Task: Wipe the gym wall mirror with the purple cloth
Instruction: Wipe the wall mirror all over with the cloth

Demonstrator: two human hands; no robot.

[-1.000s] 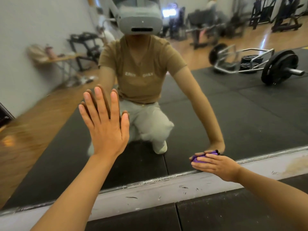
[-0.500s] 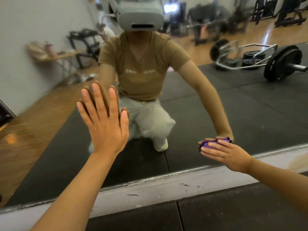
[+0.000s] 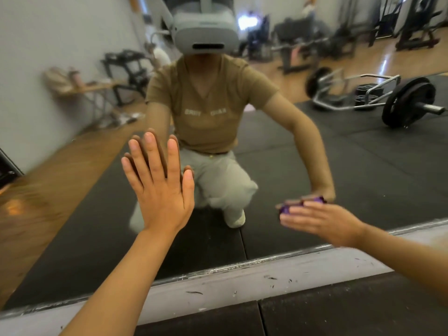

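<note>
Near, left hand [image 3: 161,190] spread flat, braced on the mirror [image 3: 363,166]. Right hand [image 3: 322,223], fingers straight, pressing the bunched purple cloth [image 3: 284,209] against low glass. Probably soft, light, easily bunched; best kept under the palm.

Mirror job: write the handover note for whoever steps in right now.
Left hand: open, fingers straight, palm flat on the mirror, bracing.
Right hand: fingers straight, pressing the purple cloth against the glass low down, near the bottom frame.
Done: cannot tell from the glass how much has been wiped.
Left: work the cloth over the rest of the mirror, including the spot under the left hand.
</note>
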